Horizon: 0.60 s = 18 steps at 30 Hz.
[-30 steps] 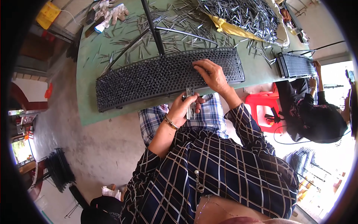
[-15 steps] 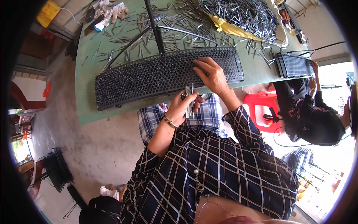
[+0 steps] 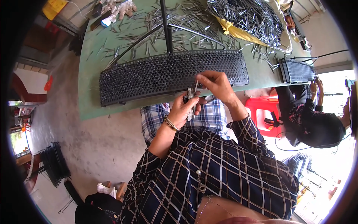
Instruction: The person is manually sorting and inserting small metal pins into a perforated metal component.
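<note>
Pale green, the surface (image 3: 88, 86) stretched out ahead of us. We had a small bundle of metal strips (image 3: 190, 107) at its near edge, above the blue-and-white checked cloth (image 3: 213, 121) over our lap. Our left hand (image 3: 179, 111) was closed around that bundle, the thumb laid across it. Our right hand (image 3: 219, 87), close beside the left, had thumb and fingers pinched on a single strip (image 3: 196, 86), nearly upright; we could not tell whether its lower end touched the bundle.

Just beyond our hands lay a long black perforated panel (image 3: 149, 76), with a dark bar (image 3: 166, 31) reaching away from its far side. Its holes looked open toward the right; those at the left were too fine to make out. Farther off, loose strips (image 3: 145, 43) were strewn about, and a heap of strips (image 3: 248, 21) sat on a sheet with a yellow edge (image 3: 235, 30). Gloves (image 3: 125, 9) lay at the far left. To our right, a co-worker (image 3: 315, 126) in dark clothes had both hands near a second panel (image 3: 300, 71), and a red stool (image 3: 253, 106) stood between us.
</note>
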Each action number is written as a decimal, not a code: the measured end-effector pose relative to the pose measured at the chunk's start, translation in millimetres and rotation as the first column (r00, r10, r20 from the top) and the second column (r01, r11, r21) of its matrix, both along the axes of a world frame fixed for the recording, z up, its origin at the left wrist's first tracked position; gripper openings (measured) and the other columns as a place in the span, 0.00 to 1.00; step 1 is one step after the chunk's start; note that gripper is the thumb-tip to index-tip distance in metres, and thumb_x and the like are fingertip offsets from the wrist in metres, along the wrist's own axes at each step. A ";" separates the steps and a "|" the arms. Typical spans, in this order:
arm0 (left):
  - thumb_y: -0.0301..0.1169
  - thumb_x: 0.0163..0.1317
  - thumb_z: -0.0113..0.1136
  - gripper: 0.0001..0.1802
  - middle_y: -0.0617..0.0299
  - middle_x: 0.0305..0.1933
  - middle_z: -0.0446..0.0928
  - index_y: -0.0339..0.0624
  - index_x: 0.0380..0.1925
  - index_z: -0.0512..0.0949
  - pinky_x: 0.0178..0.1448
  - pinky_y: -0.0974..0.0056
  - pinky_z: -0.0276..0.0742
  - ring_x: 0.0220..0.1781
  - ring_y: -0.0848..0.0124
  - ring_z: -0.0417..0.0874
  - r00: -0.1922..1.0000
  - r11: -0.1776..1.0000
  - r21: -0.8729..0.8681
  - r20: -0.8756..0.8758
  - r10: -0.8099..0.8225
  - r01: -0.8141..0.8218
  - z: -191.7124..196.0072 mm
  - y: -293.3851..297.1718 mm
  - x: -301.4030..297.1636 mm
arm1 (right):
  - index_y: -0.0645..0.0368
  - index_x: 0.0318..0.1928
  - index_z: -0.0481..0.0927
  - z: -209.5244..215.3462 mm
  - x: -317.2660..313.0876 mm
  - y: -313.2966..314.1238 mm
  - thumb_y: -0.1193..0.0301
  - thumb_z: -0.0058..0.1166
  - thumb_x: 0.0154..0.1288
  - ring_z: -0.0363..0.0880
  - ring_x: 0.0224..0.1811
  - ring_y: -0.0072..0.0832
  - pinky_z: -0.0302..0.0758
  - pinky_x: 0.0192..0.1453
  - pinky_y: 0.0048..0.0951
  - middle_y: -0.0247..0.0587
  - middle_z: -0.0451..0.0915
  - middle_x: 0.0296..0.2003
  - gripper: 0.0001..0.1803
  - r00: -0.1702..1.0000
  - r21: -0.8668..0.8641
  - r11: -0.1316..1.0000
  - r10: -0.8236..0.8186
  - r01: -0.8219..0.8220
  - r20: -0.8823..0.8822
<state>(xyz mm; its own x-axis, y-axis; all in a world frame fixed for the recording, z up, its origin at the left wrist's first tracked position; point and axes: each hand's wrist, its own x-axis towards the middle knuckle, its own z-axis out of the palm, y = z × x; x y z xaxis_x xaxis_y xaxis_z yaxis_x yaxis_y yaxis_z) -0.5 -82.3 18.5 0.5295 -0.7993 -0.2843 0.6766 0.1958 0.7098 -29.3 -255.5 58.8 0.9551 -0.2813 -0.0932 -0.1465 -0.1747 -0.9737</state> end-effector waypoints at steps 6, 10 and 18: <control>0.30 0.65 0.53 0.12 0.53 0.38 0.79 0.38 0.46 0.73 0.30 0.72 0.73 0.30 0.77 0.76 0.993 1.000 0.001 -0.117 0.002 -0.002 -12.9 8.6 -1.3 | 0.62 0.44 0.81 -3.5 23.7 8.2 0.74 0.58 0.61 0.77 0.29 0.18 0.73 0.33 0.20 0.38 0.82 0.32 0.11 0.937 -0.303 0.928 -0.112 0.218 0.331; 0.30 0.64 0.54 0.11 0.55 0.37 0.79 0.39 0.45 0.73 0.32 0.73 0.74 0.30 0.77 0.76 0.990 0.999 0.030 -0.136 0.043 -0.039 -8.9 8.1 -0.3 | 0.62 0.43 0.81 -12.2 31.3 8.4 0.75 0.58 0.60 0.78 0.28 0.22 0.74 0.33 0.21 0.41 0.82 0.33 0.10 0.917 -0.438 0.867 -0.053 0.239 0.395; 0.27 0.63 0.54 0.11 0.58 0.35 0.77 0.40 0.46 0.72 0.34 0.69 0.77 0.32 0.75 0.77 0.959 0.997 0.015 -0.275 0.074 -0.073 -5.0 5.3 -1.0 | 0.61 0.41 0.81 -29.1 28.3 6.1 0.76 0.59 0.57 0.81 0.33 0.31 0.76 0.37 0.28 0.42 0.81 0.34 0.10 0.915 -0.484 0.837 -0.049 0.257 0.401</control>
